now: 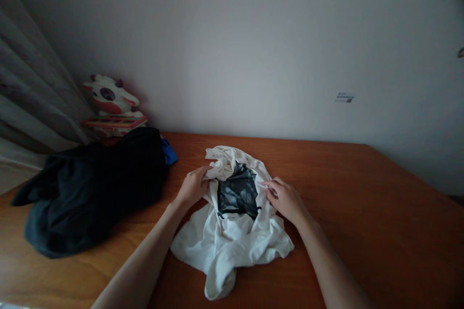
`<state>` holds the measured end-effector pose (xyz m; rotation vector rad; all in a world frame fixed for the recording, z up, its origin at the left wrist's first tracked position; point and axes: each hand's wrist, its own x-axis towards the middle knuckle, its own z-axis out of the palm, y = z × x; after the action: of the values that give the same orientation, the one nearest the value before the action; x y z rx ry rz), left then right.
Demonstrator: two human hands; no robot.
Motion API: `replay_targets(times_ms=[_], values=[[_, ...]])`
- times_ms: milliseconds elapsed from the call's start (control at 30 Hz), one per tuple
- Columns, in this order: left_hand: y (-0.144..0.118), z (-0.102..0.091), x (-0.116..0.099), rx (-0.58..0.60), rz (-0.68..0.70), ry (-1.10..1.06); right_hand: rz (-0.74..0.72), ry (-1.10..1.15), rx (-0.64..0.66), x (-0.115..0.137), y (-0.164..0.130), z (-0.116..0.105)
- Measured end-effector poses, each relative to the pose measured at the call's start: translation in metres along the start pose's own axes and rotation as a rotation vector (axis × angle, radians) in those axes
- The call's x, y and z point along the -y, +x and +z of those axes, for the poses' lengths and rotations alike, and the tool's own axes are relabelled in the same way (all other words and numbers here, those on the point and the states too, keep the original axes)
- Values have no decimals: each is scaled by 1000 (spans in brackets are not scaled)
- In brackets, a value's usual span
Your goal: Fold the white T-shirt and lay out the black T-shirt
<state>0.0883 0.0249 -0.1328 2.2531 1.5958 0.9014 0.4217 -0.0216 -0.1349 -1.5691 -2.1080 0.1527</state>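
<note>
Now my left hand [195, 186] pinches one side of the white garment [241, 246], my right hand [287, 199] the other. Crumpled on the table [362, 212], it looks light, soft, floppy, best held by those side edges. Dark clothes [105, 190] lie off left.

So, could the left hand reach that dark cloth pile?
Probably yes: the left hand is near the dark cloth pile, with only tabletop visible between, though it's holding the white garment.
</note>
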Motion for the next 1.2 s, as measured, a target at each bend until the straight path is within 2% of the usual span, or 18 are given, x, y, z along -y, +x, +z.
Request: replay_targets(times_ms=[67,167,233,267,333,400,467,567,633,767,833,933,1000,1067,1133,1200], values=[[3,-9,10,-113,-135,3,105,-85,9,-7,-3,-10],[6,-20,23,-347,-325,-12,285,-181,34,-15,-6,-23],[7,-21,28,-424,-406,-31,332,-230,21,-17,-6,-25],[7,-20,29,-409,-429,-28,312,-234,-9,-17,-6,-23],[7,-13,27,-295,-418,32,182,-147,-97,-16,-3,-15],[6,-5,20,-155,-315,111,27,27,-165,-15,0,-7],[4,2,11,-62,-170,124,-46,173,-153,-13,1,-2],[1,7,-4,20,-45,5,10,235,-25,-8,0,-5],[-1,8,-13,75,11,-104,52,190,-7,-1,-1,-7],[-5,9,-26,255,176,-340,-75,177,-196,10,0,2],[-6,11,-29,339,192,-440,-114,213,-223,9,1,11],[-7,14,-30,386,121,-578,-40,185,-151,2,2,21],[-4,14,-29,302,53,-643,32,158,-102,-4,3,23],[0,11,-25,110,-17,-673,92,163,-118,-8,5,23],[6,5,-20,-129,-106,-682,150,212,-235,-11,7,21],[11,0,-13,-329,-227,-731,221,294,-407,-15,9,17]])
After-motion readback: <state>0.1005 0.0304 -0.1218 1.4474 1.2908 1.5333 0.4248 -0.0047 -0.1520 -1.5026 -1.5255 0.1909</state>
